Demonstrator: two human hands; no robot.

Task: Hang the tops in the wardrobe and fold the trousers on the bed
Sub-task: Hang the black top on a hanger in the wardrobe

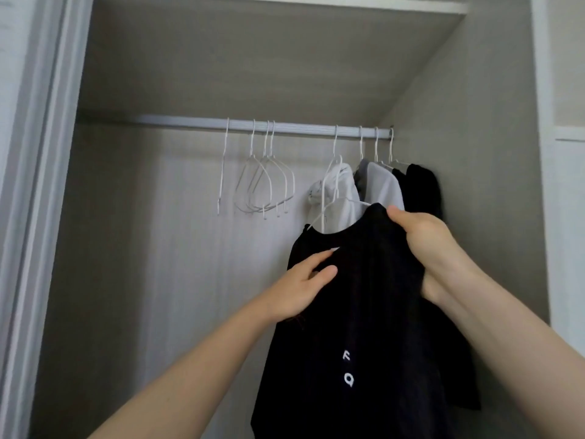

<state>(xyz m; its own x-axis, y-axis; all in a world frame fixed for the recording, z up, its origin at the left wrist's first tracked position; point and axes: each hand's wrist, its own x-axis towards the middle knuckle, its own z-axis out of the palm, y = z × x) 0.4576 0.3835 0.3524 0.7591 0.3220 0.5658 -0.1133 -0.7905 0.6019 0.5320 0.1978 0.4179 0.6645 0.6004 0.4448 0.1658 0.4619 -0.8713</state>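
A black top (364, 312) with small white letters hangs in front of me on a white wire hanger (329, 204), below the wardrobe rail (190, 122). My right hand (424, 245) grips the top's right shoulder, fingers curled round the cloth. My left hand (304, 283) pinches the fabric just below the neckline. The hanger's hook is hard to make out against the white top behind it; I cannot tell if it is on the rail.
Several empty white hangers (266, 182) hang mid-rail. At the right end hang a white top (342, 191), a grey-white top (383, 185) and a black garment (422, 188). A wardrobe door frame (41, 185) stands left, the side wall right.
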